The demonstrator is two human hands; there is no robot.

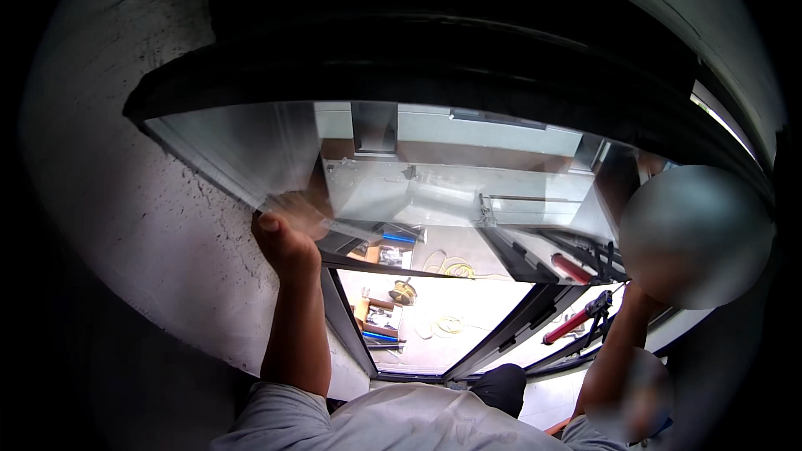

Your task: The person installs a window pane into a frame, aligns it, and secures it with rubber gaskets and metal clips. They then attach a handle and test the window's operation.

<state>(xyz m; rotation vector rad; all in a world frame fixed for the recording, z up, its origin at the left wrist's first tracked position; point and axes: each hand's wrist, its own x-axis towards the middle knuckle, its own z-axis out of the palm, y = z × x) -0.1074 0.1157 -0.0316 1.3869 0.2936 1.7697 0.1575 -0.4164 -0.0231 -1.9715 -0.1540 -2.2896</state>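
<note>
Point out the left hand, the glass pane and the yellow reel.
Left hand (290,249), head view: below the thumb.
Glass pane (443,192), head view: its middle.
Yellow reel (403,291), head view: its round body.

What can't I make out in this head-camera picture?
Head view throughout:
Bare right hand: covered by a large round blur; grip unclear.
Bare left hand: fingertips indistinct among reflections on the flat, clear glass pane.
Long black frame around the pane: upper outline lost in shadow.
Lower right: a smaller round blur hides what lies behind.

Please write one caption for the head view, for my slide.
Left hand at the edge of a dark-framed glass pane, a red tool and yellow coil below.
</note>
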